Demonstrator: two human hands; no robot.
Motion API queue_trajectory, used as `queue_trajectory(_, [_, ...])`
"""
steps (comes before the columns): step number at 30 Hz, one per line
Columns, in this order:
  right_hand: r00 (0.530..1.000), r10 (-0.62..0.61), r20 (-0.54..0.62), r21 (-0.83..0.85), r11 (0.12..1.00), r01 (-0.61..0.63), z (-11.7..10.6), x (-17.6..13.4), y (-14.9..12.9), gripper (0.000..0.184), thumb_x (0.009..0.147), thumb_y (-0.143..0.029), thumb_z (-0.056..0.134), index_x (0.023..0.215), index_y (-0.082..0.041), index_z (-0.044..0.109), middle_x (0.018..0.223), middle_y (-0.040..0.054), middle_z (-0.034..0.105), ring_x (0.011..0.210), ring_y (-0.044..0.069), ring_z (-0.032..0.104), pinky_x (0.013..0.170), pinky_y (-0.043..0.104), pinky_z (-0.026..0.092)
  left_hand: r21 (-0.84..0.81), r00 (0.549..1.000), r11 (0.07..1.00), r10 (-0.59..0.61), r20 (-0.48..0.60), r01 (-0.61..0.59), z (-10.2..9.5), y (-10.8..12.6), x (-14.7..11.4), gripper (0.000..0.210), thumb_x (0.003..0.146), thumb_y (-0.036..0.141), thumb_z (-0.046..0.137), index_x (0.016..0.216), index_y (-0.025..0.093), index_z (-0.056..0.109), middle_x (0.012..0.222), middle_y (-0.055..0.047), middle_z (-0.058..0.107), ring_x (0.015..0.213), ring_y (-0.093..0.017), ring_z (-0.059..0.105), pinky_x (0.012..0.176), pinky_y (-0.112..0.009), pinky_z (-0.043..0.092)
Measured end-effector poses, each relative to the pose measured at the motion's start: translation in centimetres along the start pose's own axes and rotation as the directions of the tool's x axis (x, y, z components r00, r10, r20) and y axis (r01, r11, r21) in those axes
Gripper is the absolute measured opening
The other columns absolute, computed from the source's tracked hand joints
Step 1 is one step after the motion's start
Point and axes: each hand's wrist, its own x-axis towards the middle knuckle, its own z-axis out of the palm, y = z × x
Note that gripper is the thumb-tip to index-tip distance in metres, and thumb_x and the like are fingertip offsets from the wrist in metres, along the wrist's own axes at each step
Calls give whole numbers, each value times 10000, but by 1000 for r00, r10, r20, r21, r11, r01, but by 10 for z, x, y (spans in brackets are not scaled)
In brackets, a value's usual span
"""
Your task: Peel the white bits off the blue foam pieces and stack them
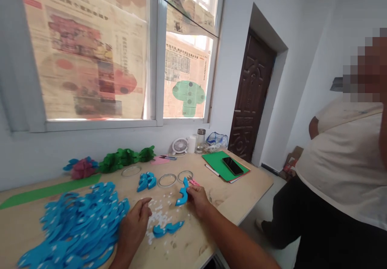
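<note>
Rings [167, 186], three, beyond right hand [198, 199] (one blue cutout [184, 193] in it).

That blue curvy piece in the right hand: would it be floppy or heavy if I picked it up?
The blue piece is probably stiff, since it shows no droop with the right hand pinching only one side. It looks slim and small, so likely light, and its uneven outline probably won't roll.

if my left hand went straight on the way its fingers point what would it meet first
Probably the scattered white bits on the table, just ahead of the left hand; if it passed above them, perhaps the middle silvery ring. Depth is unclear.
</note>
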Motion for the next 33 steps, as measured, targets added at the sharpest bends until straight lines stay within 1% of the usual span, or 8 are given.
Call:
queue_trajectory(10, [999, 26, 44, 5, 1000, -26, -5, 2, 2, 258, 573, -384, 646, 495, -157, 549, 432, -33, 473, 433, 86, 387, 453, 223, 287, 5, 997, 998, 68, 46, -68, 4, 15, -11, 285, 751, 422, 431, 802, 214, 620, 591, -1, 647, 570, -182, 633, 520, -238, 470])
queue_trajectory(15, [997, 34, 66, -73, 997, -29, -3, 2, 0, 252, 595, -373, 637, 503, -157, 546, 441, -36, 477, 438, 84, 393, 458, 221, 294, 4, 993, 994, 105, 46, -105, 8, 16, -14, 261, 741, 405, 472, 834, 218, 628, 642, -8, 672, 627, -185, 649, 568, -240, 494])
queue_trajectory(18, [994, 24, 111, -104, 994, -12, 4, 9, -5, 265, 621, -385, 613, 496, -164, 537, 429, -40, 460, 433, 87, 396, 463, 226, 303, -6, 994, 995, 101, 50, -101, 11, 15, -14, 271, 737, 390, 486, 883, 207, 623, 685, -15, 683, 644, -181, 647, 606, -255, 504])
queue_trajectory(23, [985, 13, 173, -136, 991, 11, 24, 28, 0, 227, 633, -340, 599, 497, -163, 558, 417, -42, 463, 421, 86, 385, 456, 225, 288, -108, 996, 993, 57, 71, -49, 14, 12, -13, 324, 735, 380, 512, 988, 188, 579, 795, -41, 695, 734, -189, 655, 648, -276, 519])
queue_trajectory(26, [972, -12, 235, -169, 984, 53, 32, 33, 8, 257, 666, -346, 577, 489, -161, 553, 416, -43, 451, 422, 84, 377, 453, 221, 271, -182, 995, 983, 16, 101, 3, 15, 12, -14, 372, 740, 385, 521, 1051, 183, 544, 904, -69, 690, 820, -203, 654, 684, -301, 529])
queue_trajectory(28, [964, -32, 266, -188, 979, 84, 33, 33, 13, 272, 677, -353, 574, 488, -158, 548, 418, -46, 439, 432, 85, 372, 454, 219, 261, -214, 992, 976, -22, 123, 48, 16, 12, -14, 389, 750, 392, 516, 1077, 183, 531, 954, -80, 682, 855, -210, 650, 697, -318, 533])
queue_trajectory(30, [968, -50, 247, -195, 976, 100, 31, 31, 18, 288, 686, -372, 573, 496, -156, 547, 419, -54, 411, 430, 81, 343, 446, 219, 239, -239, 989, 967, -55, 135, 87, 16, 12, -14, 394, 762, 398, 508, 1085, 175, 531, 968, -90, 676, 883, -212, 645, 698, -317, 533])
queue_trajectory(33, [962, -48, 269, -183, 978, 100, 27, 27, 21, 274, 692, -384, 577, 549, -151, 575, 454, -55, 418, 441, 79, 334, 448, 218, 233, -248, 987, 962, -84, 136, 116, 17, 9, -13, 390, 763, 396, 514, 1080, 169, 539, 970, -89, 671, 877, -203, 643, 699, -307, 528])
